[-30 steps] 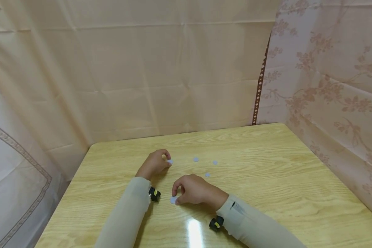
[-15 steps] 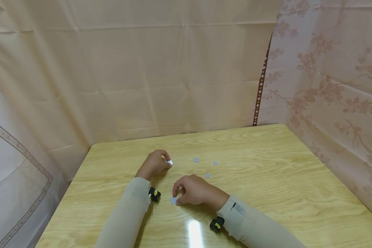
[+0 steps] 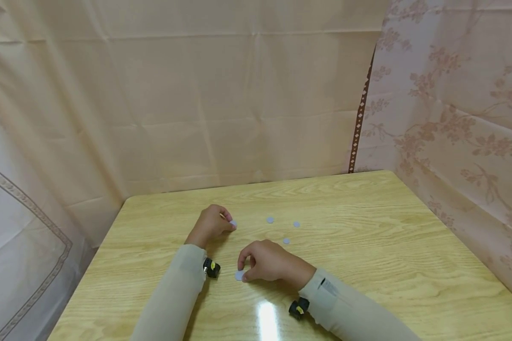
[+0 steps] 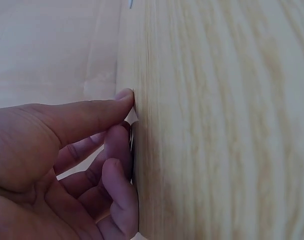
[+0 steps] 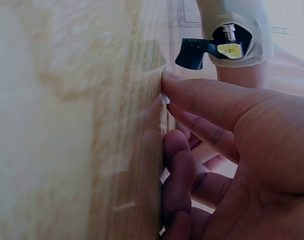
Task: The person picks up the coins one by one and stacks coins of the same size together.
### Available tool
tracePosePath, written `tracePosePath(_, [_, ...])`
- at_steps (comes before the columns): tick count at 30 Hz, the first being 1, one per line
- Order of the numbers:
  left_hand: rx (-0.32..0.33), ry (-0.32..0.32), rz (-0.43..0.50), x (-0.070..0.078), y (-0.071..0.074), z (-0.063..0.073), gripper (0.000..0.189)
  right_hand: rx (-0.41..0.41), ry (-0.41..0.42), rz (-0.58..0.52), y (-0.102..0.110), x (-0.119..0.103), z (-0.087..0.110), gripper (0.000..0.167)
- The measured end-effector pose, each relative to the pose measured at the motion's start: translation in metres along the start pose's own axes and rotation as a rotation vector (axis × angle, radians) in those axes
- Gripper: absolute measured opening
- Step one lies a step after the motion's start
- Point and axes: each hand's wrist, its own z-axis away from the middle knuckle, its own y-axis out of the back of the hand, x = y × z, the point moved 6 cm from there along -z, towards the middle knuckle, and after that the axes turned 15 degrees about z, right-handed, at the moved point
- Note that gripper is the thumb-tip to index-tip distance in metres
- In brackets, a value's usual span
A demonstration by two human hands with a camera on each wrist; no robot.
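Small, flat, silver-grey coins lie on a wooden table. In the head view my left hand pinches one coin at its edge between thumb and fingers, low at the tabletop. Nearer to me, my right hand has thumb and forefinger on either side of a larger-looking coin that lies flat. The left wrist view has the left thumb against the table surface, the coin mostly hidden. A thin bright sliver of coin shows by the right thumb.
Three more coins lie beyond my right hand: one far middle, one farther right and one nearer. A beige curtain hangs behind the table, and a flowered cloth hangs at the right.
The coin in my left hand glinted brightly half a second ago and now looks dull; that hand has shifted very slightly left. My right hand and the other coins have stayed put.
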Motion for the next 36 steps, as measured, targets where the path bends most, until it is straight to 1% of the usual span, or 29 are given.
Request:
tracePosePath(13, [-0.011,0.003,0.04,-0.004,0.002,0.001,0.017,0.003,0.002,0.002,0.0,0.0,0.0,0.014])
tracePosePath(21, [-0.03,-0.057,0.016,-0.008,0.004,0.001,0.013,0.0,0.015,-0.02,0.001,-0.001,0.001,0.013])
tracePosePath(23, [-0.028,-0.062,0.022,-0.01,0.006,0.001,0.013,-0.002,0.013,-0.021,0.001,0.0,0.001,0.013])
tracePosePath(26, [-0.029,-0.062,0.048,-0.013,0.007,0.0,0.013,-0.003,0.008,-0.022,0.0,0.0,0.0,0.013])
tracePosePath(30, [-0.032,-0.059,0.112,-0.016,0.008,-0.001,0.012,-0.003,0.005,-0.024,0.0,0.001,-0.001,0.013])
tracePosePath(34, [-0.04,-0.054,0.205,-0.018,0.009,0.001,0.011,-0.005,0.005,-0.027,0.0,0.001,-0.001,0.013])
tracePosePath(36, [-0.04,-0.041,0.25,-0.02,0.009,0.003,0.012,-0.006,0.004,-0.029,-0.001,0.001,0.0,0.013])
